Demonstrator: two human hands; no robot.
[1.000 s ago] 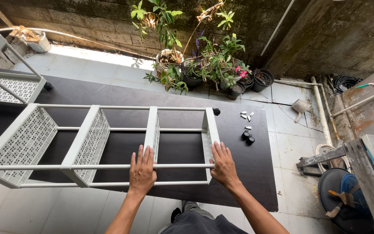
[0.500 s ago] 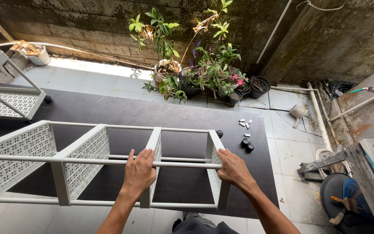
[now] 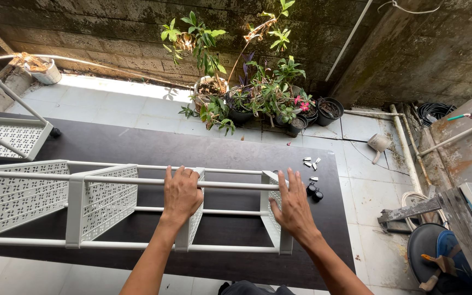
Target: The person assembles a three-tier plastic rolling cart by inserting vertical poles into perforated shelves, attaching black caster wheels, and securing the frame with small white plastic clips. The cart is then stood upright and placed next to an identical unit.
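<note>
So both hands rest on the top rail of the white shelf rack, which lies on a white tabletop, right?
Not quite. The head view shows the left hand and right hand on the top rail of the white shelf rack, but the tabletop under it is dark brown, not white.

The white rack point(image 3: 110, 202) runs off the picture's edge at nine o'clock, so its far end is unseen. The left hand point(image 3: 181, 194) covers part of the top rail. Small pieces point(image 3: 311, 163) on the dark board point(image 3: 154, 147), at two o'clock from the right hand point(image 3: 293, 210), are too small to identify. A second rack point(image 3: 6, 131) is cut off at ten o'clock.
</note>
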